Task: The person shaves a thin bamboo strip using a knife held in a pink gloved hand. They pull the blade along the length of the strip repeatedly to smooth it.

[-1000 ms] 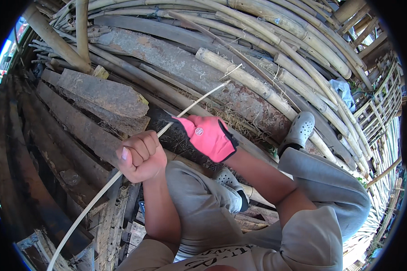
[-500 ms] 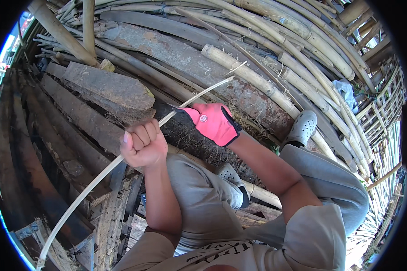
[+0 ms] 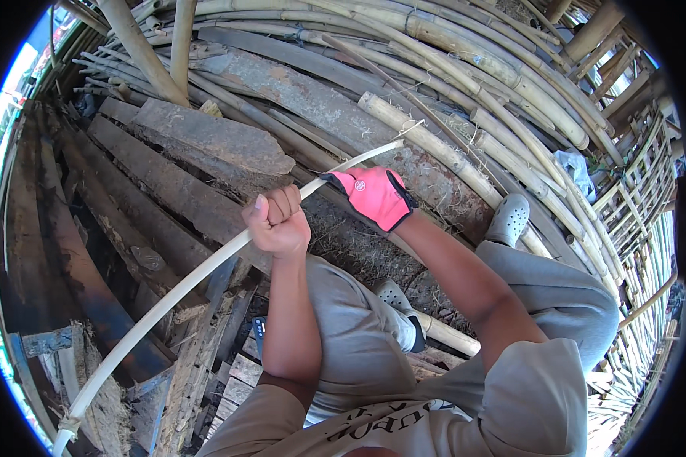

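A long pale bamboo strip (image 3: 171, 301) runs in a curve from the lower left up to the middle, where its far end is split and frayed. My bare left hand (image 3: 280, 221) is closed in a fist around it, above my left knee. Just beyond, my right hand (image 3: 377, 196), in a pink glove with dark edging, is closed on the strip near the frayed end. The glove hides most of those fingers. Whether a tool is also in that hand cannot be made out.
Weathered wooden planks (image 3: 168, 202) lie stacked at the left. Bamboo poles (image 3: 442, 141) spread across the back and right, near a woven bamboo lattice (image 3: 633, 194). Two upright poles (image 3: 181, 49) stand at the back left. My clog-shod feet (image 3: 508, 219) rest among the poles.
The view has shifted a little. My left hand has come closer to my right hand, and the strip now shows a broader face. Both hands still grip it.
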A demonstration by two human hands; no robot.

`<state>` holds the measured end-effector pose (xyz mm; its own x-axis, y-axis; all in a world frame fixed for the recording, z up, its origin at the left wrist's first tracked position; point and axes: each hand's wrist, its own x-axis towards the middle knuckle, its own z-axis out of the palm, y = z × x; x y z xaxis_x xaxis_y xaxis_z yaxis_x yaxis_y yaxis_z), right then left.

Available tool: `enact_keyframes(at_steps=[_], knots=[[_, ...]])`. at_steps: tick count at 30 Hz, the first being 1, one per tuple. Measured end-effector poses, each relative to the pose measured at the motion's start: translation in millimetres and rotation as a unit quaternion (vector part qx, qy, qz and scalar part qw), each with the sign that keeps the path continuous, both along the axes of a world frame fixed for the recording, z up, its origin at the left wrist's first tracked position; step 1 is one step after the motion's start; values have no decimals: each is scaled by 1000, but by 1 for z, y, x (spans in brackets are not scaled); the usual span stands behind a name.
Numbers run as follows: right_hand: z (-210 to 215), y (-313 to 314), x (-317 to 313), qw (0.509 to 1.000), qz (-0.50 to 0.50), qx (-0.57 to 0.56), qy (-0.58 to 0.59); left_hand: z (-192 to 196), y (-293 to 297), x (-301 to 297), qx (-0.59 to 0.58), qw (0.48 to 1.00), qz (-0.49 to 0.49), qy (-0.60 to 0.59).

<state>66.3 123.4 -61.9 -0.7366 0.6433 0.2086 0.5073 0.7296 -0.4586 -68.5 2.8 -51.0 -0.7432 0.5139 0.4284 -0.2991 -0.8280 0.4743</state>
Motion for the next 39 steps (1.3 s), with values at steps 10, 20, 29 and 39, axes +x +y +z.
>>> enact_keyframes(at_steps=[10, 20, 29, 39], knots=[[18, -38, -1, 994, -81, 72, -24, 21, -2, 18, 16, 997, -6, 80], [-21, 8, 38, 989, -123, 62, -62, 35, 0, 44, 30, 991, -24, 128], [-43, 52, 49, 982, -167, 47, -80, 25, 10, 40, 30, 994, -33, 104], [-9, -15, 6, 998, -37, 43, 1, 23, -2, 20, 13, 995, -7, 103]])
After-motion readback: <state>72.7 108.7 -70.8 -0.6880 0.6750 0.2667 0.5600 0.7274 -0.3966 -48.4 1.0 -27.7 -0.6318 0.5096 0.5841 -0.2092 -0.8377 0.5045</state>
